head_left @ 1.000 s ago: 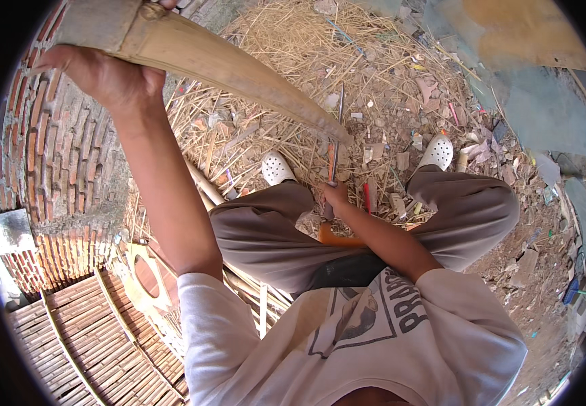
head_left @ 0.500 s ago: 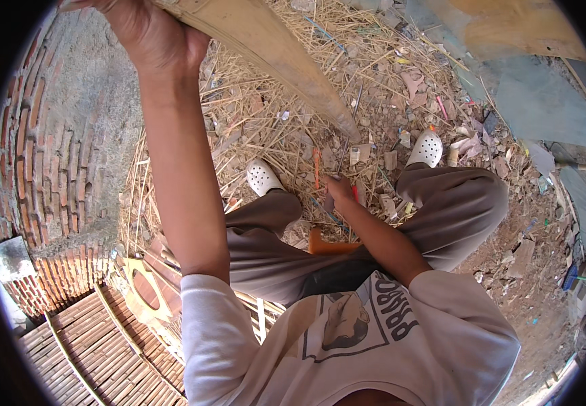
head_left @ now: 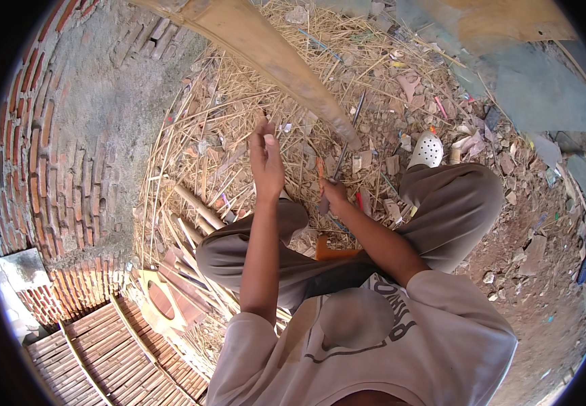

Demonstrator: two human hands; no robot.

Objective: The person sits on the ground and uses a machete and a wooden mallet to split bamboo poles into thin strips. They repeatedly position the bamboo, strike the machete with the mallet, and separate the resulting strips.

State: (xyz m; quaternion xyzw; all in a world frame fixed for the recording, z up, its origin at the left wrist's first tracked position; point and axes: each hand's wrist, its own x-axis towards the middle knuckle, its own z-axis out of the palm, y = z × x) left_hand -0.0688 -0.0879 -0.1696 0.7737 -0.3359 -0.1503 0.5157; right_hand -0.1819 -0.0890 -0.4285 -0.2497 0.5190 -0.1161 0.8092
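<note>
A long, thick tan pole (head_left: 266,54), which looks like bamboo, slants from the top edge down to the littered ground in front of me. My left hand (head_left: 266,162) is raised off it to the left, fingers stretched and nothing in it. Closed round the dark handle of a long, narrow-bladed knife (head_left: 340,162) is my right hand (head_left: 334,194), low between my knees. The blade points up and away, passing by the pole's lower end; whether they touch I cannot tell.
Straw and rubble (head_left: 232,101) cover the ground. A brick wall (head_left: 69,155) rises at left, above a bamboo-slat platform (head_left: 117,358) and a yellow board with a round hole (head_left: 157,298). Grey sheets (head_left: 543,95) lie at far right. Something orange (head_left: 333,249) shows between my legs.
My left hand has let go of the pole's upper part and come down toward my left knee. The pole has shifted slightly; my right hand still holds the knife.
</note>
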